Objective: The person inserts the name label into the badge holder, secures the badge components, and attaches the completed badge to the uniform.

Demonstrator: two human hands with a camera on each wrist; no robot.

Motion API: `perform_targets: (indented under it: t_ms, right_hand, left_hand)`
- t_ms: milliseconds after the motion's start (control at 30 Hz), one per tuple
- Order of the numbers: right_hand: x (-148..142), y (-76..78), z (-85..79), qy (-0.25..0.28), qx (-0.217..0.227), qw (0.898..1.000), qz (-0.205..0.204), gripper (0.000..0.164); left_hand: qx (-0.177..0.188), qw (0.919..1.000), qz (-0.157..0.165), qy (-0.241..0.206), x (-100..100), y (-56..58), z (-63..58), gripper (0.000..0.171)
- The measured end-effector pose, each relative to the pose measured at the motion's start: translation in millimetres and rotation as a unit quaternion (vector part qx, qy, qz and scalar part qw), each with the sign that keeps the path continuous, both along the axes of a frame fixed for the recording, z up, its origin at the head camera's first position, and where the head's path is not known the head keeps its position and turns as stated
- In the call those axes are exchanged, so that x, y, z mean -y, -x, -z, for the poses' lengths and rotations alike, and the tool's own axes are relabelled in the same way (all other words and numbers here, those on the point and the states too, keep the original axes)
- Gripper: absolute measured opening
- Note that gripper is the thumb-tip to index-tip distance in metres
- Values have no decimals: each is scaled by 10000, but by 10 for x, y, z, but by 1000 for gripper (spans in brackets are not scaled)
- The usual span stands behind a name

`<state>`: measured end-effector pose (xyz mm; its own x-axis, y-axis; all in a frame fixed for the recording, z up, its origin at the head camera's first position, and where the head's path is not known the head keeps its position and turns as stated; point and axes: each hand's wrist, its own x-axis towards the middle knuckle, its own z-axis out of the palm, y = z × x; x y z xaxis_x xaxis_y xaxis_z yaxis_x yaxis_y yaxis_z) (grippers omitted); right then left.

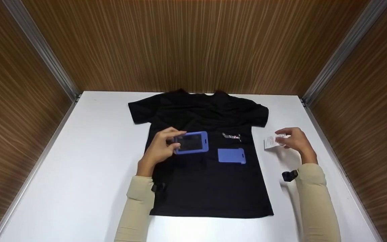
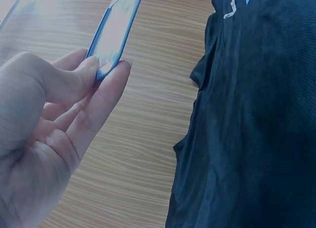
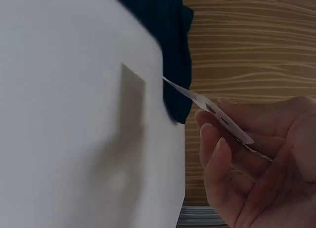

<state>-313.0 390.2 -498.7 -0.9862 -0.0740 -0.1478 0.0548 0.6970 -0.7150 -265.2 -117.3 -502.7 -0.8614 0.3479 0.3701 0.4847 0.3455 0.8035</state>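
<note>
My left hand (image 1: 162,146) pinches the left end of a blue card holder (image 1: 205,142) with a dark clear window, held over a black T-shirt (image 1: 210,191). In the left wrist view, thumb and fingers grip the holder (image 2: 112,35) by its lower end. On the right, my right hand (image 1: 294,139) pinches a white printed paper card (image 1: 270,142) just above the table. Seen edge-on in the right wrist view, the card (image 3: 197,98) sits between thumb and fingers and looks folded. A flat blue cover piece (image 1: 230,156) and a small metal clip with a clear strap (image 1: 232,136) lie on the shirt.
The T-shirt lies spread on a white table (image 1: 79,161), its neck toward the back wall. Wood-patterned panels (image 1: 193,43) enclose the table at the back and both sides, with metal corner strips (image 1: 45,53).
</note>
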Motion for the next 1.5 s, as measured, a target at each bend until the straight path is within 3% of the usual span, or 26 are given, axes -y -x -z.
perform_targets:
  t_ms: [367,633,967,1200,1500]
  right_hand:
    - [249,-77,-128,1092,-700,9912,-256,40]
    - [495,-128,-173,1357,-1051,9845,-368,38]
    - [718,-172,-144,1617,-1222,9774,-606,36]
    - [860,-218,-162,1708,-1351,9737,-672,35]
    - [975,-268,-198,1743,-1428,9718,-696,33]
  left_hand:
    - [225,9997,-9,-85,-38,-10,6,48]
    - [250,9995,78,-160,-51,-13,7,49]
    - [144,9998,166,-34,-64,-10,20,50]
    - [-141,9996,116,200,-73,5,31,49]
    - [-81,9996,232,105,-88,7,34,50]
